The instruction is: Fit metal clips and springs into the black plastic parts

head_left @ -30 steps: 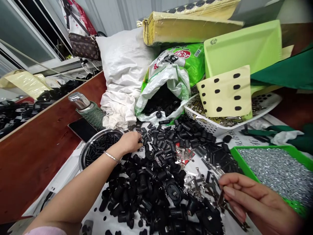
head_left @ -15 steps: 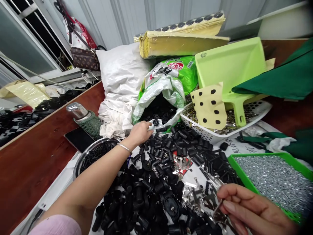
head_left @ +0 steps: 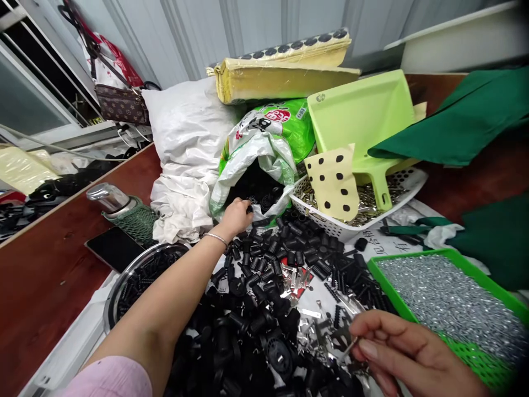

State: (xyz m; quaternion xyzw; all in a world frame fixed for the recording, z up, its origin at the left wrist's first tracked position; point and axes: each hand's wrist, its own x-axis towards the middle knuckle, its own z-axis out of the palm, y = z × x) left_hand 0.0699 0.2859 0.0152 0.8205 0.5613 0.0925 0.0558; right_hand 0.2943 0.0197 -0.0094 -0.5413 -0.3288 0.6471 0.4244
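Note:
My left hand [head_left: 236, 216] reaches to the mouth of an open green-and-white bag [head_left: 268, 146]. Its fingers are closed on a small black plastic part [head_left: 249, 209], mostly hidden by the hand. More black parts [head_left: 264, 194] lie inside the bag. At the lower right, my right hand [head_left: 397, 350] pinches a thin metal piece [head_left: 350, 347] between thumb and forefinger. Flat silver metal strips [head_left: 309, 314] are scattered beside it. A heap of black plastic parts [head_left: 231, 336] spreads between both hands.
A round metal bowl [head_left: 111, 303] of black pieces stands left, near a phone [head_left: 113, 249] and a bottle [head_left: 108, 197]. Right are a green tray [head_left: 374, 267] of small metal pieces and a white basket [head_left: 326, 225] under a green dustpan [head_left: 359, 110].
My left hand has drawn in its fingers and closed on a black part at the bag's mouth. My right hand keeps its pinch on the metal piece. The view has shifted rightward.

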